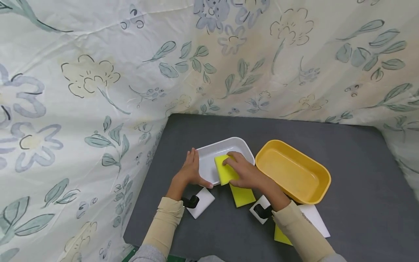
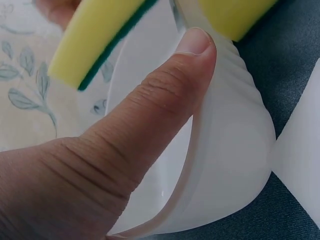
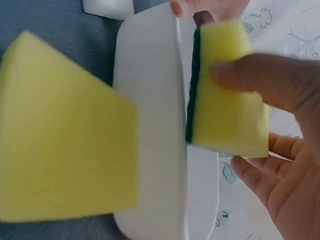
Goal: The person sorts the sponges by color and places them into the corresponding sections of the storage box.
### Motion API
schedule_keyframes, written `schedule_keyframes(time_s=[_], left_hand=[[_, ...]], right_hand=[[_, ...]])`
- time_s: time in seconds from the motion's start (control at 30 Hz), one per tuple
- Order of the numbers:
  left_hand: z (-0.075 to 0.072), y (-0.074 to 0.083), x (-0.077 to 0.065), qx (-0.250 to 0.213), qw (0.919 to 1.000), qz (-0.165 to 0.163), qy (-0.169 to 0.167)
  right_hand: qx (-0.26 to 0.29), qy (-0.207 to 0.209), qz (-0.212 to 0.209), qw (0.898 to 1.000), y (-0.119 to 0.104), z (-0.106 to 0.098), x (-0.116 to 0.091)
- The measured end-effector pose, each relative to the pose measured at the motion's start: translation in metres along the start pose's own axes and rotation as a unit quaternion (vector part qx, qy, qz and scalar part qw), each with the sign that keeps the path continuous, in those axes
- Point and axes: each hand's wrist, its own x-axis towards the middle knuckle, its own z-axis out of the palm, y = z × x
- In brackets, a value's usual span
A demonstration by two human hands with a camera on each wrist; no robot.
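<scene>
My right hand (image 1: 243, 171) pinches a yellow sponge (image 1: 224, 169) over the white basin (image 1: 206, 160). The right wrist view shows the thumb on the yellow face of this sponge (image 3: 225, 110) and its dark green scouring layer. At the basin's left end, my left hand (image 1: 190, 173) rests with straight fingers along the side, its thumb (image 2: 165, 90) lying across the near rim. Another yellow sponge (image 1: 242, 196) lies on the table just in front of the basin. A white block (image 1: 201, 203) sits near my left wrist.
A yellow basin (image 1: 294, 171) stands to the right of the white one. Near my right forearm lie a small white block (image 1: 262, 211), a larger white piece (image 1: 315, 220) and a partly covered yellow sponge (image 1: 281, 236). Floral cloth (image 1: 229, 72) hangs behind the dark table (image 1: 356, 163).
</scene>
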Motion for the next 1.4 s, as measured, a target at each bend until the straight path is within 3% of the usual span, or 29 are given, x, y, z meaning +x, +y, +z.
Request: schedule_keyframes(time_s=[0.17, 0.43, 0.73, 1.0, 1.2, 1.4], left_hand=[[0.000, 0.001, 0.000, -0.002, 1.0000, 0.000, 0.002], [0.002, -0.002, 0.001, -0.009, 0.9999, 0.007, 0.000], [0.002, -0.001, 0.002, -0.007, 0.9998, 0.016, -0.004], [0.003, -0.003, 0.001, -0.011, 0.9998, 0.015, 0.002], [0.004, -0.004, 0.000, -0.018, 0.9995, 0.024, 0.013], [0.006, -0.006, 0.000, -0.012, 0.9994, 0.028, 0.014]], right_hand=[[-0.031, 0.008, 0.007, 0.999, 0.002, 0.003, 0.016], [-0.054, -0.035, 0.036, 0.997, 0.003, 0.019, 0.036], [-0.037, -0.065, 0.024, 0.997, 0.008, 0.026, 0.050], [0.007, -0.098, 0.057, 0.993, 0.012, 0.040, 0.061], [0.017, -0.118, 0.055, 0.991, 0.013, 0.057, 0.070], [0.040, -0.133, 0.054, 0.989, 0.007, 0.060, 0.073]])
